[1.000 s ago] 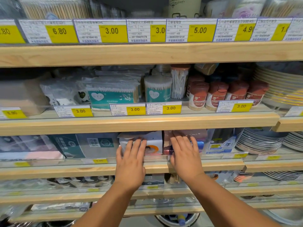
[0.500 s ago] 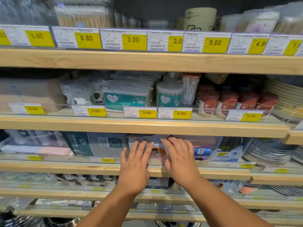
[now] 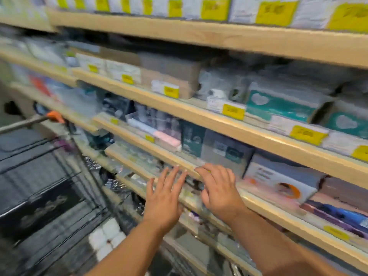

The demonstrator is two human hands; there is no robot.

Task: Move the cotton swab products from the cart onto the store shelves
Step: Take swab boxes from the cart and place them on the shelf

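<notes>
The frame is motion-blurred. My left hand (image 3: 163, 198) is stretched out with spread straight fingers in front of a wooden shelf edge (image 3: 151, 166), holding nothing. My right hand (image 3: 218, 189) hovers beside it with loosely bent fingers near the same edge, also holding nothing. Teal cotton swab packs (image 3: 282, 105) with a white heart sit on the shelf above at the right. A wire cart (image 3: 49, 186) stands at the lower left, and white round packs (image 3: 106, 239) lie in its bottom.
Wooden shelves (image 3: 229, 120) run diagonally from upper left to lower right, lined with yellow price tags (image 3: 233, 112). A white box with an orange mark (image 3: 284, 184) and grey boxes (image 3: 225, 150) fill the shelf by my right hand. The cart handle has an orange end (image 3: 55, 116).
The view has swung to the left, bringing the cart into sight. Both hands have come off the white box on the shelf and shifted left along the shelf edge.
</notes>
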